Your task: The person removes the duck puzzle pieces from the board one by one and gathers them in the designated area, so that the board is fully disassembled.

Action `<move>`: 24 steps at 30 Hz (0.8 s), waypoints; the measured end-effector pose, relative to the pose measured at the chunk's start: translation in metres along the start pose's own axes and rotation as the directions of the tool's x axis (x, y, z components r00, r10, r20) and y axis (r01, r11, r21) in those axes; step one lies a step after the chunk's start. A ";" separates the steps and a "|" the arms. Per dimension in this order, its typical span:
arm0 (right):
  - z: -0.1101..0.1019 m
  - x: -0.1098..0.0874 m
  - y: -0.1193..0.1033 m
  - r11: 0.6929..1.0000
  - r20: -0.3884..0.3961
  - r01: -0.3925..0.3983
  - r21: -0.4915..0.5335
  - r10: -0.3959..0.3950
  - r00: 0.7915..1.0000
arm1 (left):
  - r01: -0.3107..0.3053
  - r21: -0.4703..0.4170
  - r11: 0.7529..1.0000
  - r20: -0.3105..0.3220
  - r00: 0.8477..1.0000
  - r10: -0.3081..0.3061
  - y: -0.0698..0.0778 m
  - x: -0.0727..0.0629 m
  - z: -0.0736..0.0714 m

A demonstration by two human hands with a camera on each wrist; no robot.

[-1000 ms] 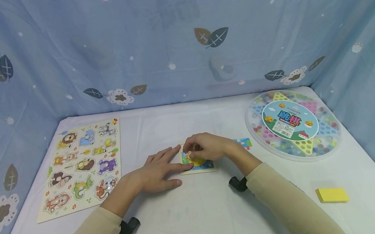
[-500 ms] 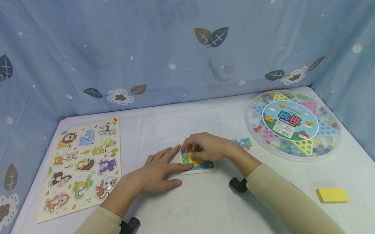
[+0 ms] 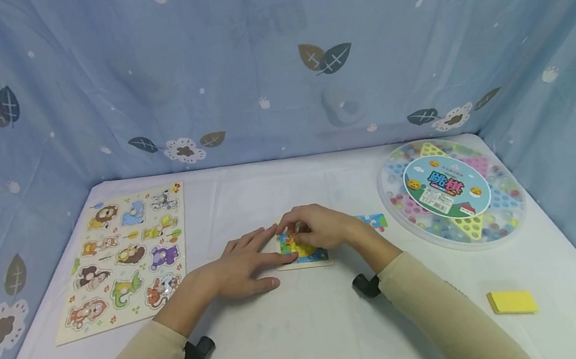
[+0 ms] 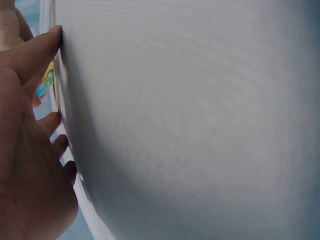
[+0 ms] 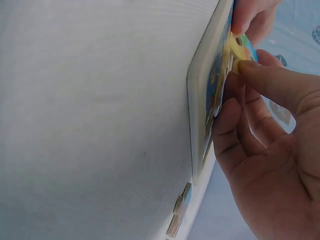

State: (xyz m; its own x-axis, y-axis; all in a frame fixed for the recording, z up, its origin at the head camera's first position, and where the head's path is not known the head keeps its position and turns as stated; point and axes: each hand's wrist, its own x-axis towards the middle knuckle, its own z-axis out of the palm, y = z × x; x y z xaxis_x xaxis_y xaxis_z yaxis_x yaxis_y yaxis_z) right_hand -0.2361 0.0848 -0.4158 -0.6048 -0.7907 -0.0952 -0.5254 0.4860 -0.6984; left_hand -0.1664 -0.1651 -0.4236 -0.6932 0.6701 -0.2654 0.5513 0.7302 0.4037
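Observation:
A small jigsaw puzzle board (image 3: 306,264) with a pale frame and a bright picture lies mid-table. My left hand (image 3: 240,267) lies flat at its left side, fingers straight, index and thumb toward the board. In the left wrist view, that hand (image 4: 30,145) hides most of the board. My right hand (image 3: 324,225) leans over the board from the right. The right wrist view shows its thumb and a finger pinching a yellow jigsaw piece (image 5: 237,47) tilted up from the board. Other fingers of this hand rest at the board's edge. Blue-green loose jigsaw pieces (image 3: 375,221) lie just right of the hand.
A large animal peg puzzle (image 3: 127,259) lies at the left. At the back right stands a round, clear Chinese checkers box (image 3: 449,192) with coloured marbles. A yellow block (image 3: 512,302) lies at the front right. Blue patterned curtains (image 3: 259,60) surround the white table.
The right thumb and fingers have shifted slightly over the board, and the yellow piece in them has turned a little. The left hand has stayed in place.

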 end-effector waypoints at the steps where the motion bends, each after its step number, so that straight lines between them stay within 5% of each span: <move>1: 0.000 0.000 0.000 1.000 -0.003 0.000 -0.003 0.000 1.000 | -0.002 0.003 1.000 -0.001 1.000 0.002 0.000 0.000 0.000; 24: -0.004 -0.007 0.002 0.997 -0.030 0.048 0.064 -0.047 0.998 | 0.004 -0.002 1.000 0.001 1.000 -0.004 -0.001 0.001 0.001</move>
State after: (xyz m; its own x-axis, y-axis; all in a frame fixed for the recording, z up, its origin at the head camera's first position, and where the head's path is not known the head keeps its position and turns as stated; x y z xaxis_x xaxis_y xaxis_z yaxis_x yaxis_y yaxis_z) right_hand -0.2350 0.0931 -0.4136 -0.5976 -0.8008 -0.0410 -0.5145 0.4221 -0.7464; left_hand -0.1671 -0.1651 -0.4247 -0.6948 0.6673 -0.2681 0.5477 0.7326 0.4041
